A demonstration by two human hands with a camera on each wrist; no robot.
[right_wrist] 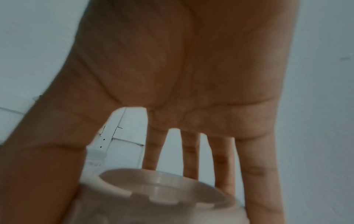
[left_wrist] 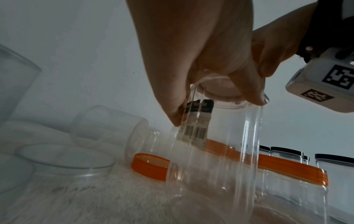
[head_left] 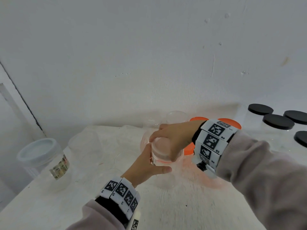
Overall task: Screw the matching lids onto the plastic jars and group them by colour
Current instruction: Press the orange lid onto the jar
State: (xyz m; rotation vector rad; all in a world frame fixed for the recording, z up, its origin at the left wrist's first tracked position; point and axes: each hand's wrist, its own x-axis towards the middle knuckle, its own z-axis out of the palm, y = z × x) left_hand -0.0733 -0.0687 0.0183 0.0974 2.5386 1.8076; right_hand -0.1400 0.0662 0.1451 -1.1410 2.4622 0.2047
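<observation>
The white table (head_left: 166,205) carries everything: at the far right stand jars with black lids (head_left: 260,109), behind the hands are jars with orange lids (head_left: 230,122), at the left stands a jar with a pale lid (head_left: 37,149), and several open clear jars lie or stand near the wall. In the middle, a clear jar (left_wrist: 214,151) stands upright on the table between both hands. The left hand (head_left: 146,168) holds its side, fingers behind and thumb stretched in front, so the grip is loose and wide. The right hand (head_left: 172,140) comes from above, its fingers and thumb curled around the rim of the clear lid (right_wrist: 159,192), which sits on the mouth of the jar. I judge that the step is the screwing of this lid. To do it well, the left hand should press the jar more firmly, because thin plastic turns easily on the soft cover. The lid should lie flat before turning; if it is tilted the thread can cross. An orange lid (left_wrist: 149,166) lies loose just beside the jar and should not be knocked.
</observation>
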